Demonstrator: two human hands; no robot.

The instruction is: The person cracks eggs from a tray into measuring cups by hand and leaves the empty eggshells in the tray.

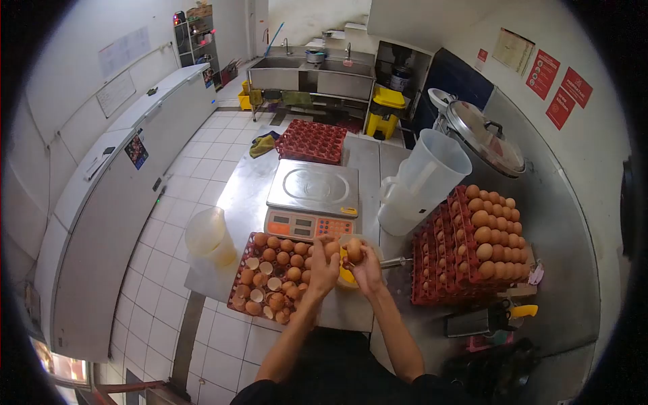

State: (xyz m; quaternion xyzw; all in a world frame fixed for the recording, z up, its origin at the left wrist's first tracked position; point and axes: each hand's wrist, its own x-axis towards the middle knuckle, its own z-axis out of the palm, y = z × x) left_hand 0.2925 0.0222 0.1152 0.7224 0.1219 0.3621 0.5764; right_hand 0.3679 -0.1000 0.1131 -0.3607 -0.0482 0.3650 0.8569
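Observation:
My right hand (368,271) holds a brown egg (354,250) in its fingers, above a yellow-bottomed container (347,275). Close beside it on the left, my left hand (325,268) has its fingers closed around another brown egg (331,249). Under and left of my left hand lies a red egg tray (237,302) with whole brown eggs and several empty shell halves (257,295). The orange-fronted scale (312,191) stands just beyond my hands. My hands hide part of the container and the tray's right edge.
A translucent jug (216,237) stands left, a large clear pitcher (432,169) right. Stacked egg trays (442,260) full of eggs rise at the right, near a metal handle (396,262). Red trays (312,140) lie behind the scale. Farther back are sinks (310,79) and a yellow bin (385,111).

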